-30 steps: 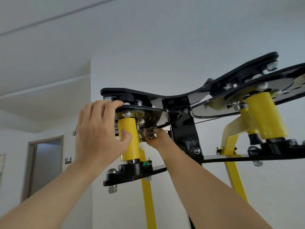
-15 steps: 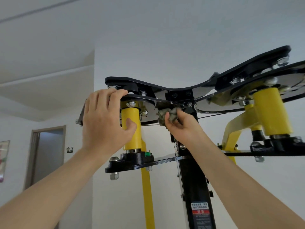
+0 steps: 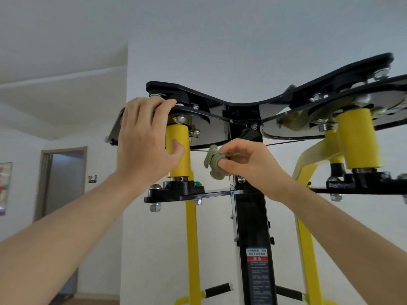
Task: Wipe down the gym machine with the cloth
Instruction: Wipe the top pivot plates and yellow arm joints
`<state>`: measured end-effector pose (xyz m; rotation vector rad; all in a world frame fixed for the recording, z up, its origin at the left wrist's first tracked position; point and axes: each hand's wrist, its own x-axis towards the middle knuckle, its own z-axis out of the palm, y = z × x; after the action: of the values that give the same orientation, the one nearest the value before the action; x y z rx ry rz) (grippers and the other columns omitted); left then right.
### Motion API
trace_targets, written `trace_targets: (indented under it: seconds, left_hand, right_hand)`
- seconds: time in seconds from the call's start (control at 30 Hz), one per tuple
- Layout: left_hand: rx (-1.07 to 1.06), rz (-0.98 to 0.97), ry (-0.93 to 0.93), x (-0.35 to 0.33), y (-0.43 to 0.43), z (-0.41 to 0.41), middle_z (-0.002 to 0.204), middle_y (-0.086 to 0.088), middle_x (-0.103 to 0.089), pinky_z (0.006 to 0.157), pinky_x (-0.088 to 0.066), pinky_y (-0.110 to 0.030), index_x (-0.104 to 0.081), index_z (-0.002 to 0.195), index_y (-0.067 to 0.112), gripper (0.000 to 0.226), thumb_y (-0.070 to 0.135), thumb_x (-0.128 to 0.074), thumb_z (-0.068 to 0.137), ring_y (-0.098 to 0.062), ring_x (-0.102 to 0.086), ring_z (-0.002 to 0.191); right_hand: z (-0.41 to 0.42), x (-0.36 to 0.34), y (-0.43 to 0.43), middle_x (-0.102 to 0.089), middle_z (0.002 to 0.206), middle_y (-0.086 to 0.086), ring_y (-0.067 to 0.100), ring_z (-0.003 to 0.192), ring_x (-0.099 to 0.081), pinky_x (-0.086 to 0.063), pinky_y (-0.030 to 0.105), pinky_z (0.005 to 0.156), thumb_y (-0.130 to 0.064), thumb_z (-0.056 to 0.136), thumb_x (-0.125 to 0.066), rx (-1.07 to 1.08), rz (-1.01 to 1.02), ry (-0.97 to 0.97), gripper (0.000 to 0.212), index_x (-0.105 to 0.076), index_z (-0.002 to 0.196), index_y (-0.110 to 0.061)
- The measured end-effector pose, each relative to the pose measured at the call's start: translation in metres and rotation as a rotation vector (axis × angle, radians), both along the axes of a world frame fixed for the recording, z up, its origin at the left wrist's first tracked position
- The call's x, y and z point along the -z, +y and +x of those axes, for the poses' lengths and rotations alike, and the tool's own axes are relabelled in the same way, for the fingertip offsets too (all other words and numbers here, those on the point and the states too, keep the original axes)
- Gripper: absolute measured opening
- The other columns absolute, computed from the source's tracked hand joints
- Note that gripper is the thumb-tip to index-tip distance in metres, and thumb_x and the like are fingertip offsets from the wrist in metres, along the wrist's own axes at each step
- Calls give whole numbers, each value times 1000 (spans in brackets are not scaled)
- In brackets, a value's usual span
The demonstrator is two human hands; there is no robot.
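Grips the plate rim of the gym machine (image 3: 220, 100) with the left hand (image 3: 143, 137), centre-left of the frame, thumb against the yellow sleeve (image 3: 179, 165). Pinches the bunched green cloth (image 3: 212, 165) mid-frame with the right hand (image 3: 248, 166), just under the plate. Soft, light, probably easy to drop; best kept wadded in a firm pinch.

Both forearms reach up toward 12 o'clock; left hand (image 3: 144, 143) grips the gym machine (image 3: 221, 99), right hand (image 3: 246, 165) pinches the cloth (image 3: 212, 163).

White walls (image 3: 220, 40), stepped ceiling (image 3: 55, 29); grey doorway (image 3: 63, 181) left, small sign (image 3: 92, 178) beside, picture (image 3: 4, 188) at edge.
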<state>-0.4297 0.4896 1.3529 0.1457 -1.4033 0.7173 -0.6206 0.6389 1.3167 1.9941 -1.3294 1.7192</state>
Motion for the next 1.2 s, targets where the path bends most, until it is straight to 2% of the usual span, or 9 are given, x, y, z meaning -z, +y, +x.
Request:
trace_targets:
  seconds: [0.1,0.2,0.5,0.6,0.83,0.97,1.07,1.13,1.2]
  left_hand:
    - [-19,-10,-20,1,1,3,127,-17,-57,104,-42,-50,-55,137,2,66,23,-62,74,-41,-51,119]
    - [-50,-28,-42,3,2,7,132,-17,-57,112,-37,-51,-53,140,3,69,21,-61,74,-39,-50,124]
    - [-109,-15,-106,5,4,15,139,-17,-54,118,-31,-50,-49,145,3,72,24,-58,77,-38,-48,131]
    - [-93,2,-120,4,3,17,139,-16,-54,120,-29,-47,-49,145,4,70,24,-57,79,-36,-48,132]
    - [-36,60,-94,10,11,11,144,-15,-51,117,-32,-51,-51,145,8,69,25,-58,79,-36,-41,138]
    - [45,87,-104,27,18,2,152,-14,-44,117,-32,-53,-60,136,14,60,25,-64,77,-38,-29,147]
    - [87,11,-242,47,14,-11,142,-11,-54,110,-41,-47,-69,119,12,45,19,-65,75,-34,-41,139]
    - [126,58,-398,58,13,-22,123,-2,-65,95,-49,-41,-72,103,17,28,20,-62,77,-25,-54,121]
    - [100,126,-491,61,15,-33,103,8,-69,87,-46,-35,-73,92,23,20,27,-59,78,-19,-61,100]
  right_hand:
    - [23,18,-16,-72,101,-4,10,94,-68,-57,22,84,-9,86,-77,150,6,250,20,-74,104,-16]
    - [36,34,-32,-67,106,-5,10,98,-64,-54,24,85,-13,82,-82,212,-70,405,22,-79,104,-16]
    - [26,40,-39,-65,108,-1,3,97,-63,-52,14,84,-1,81,-80,199,-188,506,28,-76,108,-8]
    - [6,41,-32,-63,104,-4,6,90,-63,-52,16,82,-6,84,-78,311,-126,524,25,-76,109,-11]
    - [-39,30,-14,-69,99,-4,9,88,-64,-57,37,87,-16,89,-75,547,71,508,29,-74,118,-18]
    - [-45,17,-8,-72,110,-5,1,88,-64,-57,29,91,-21,85,-80,558,213,468,44,-68,128,-19]
    - [-36,14,-14,-72,113,-4,3,93,-67,-57,26,93,-16,83,-82,492,235,443,47,-68,128,-17]
    - [-30,14,-18,-69,117,-7,4,97,-68,-57,26,93,-9,81,-82,385,230,364,51,-66,129,-16]
    - [-28,13,-21,-64,119,-8,12,97,-70,-60,30,89,-4,78,-83,319,217,294,55,-64,129,-17]
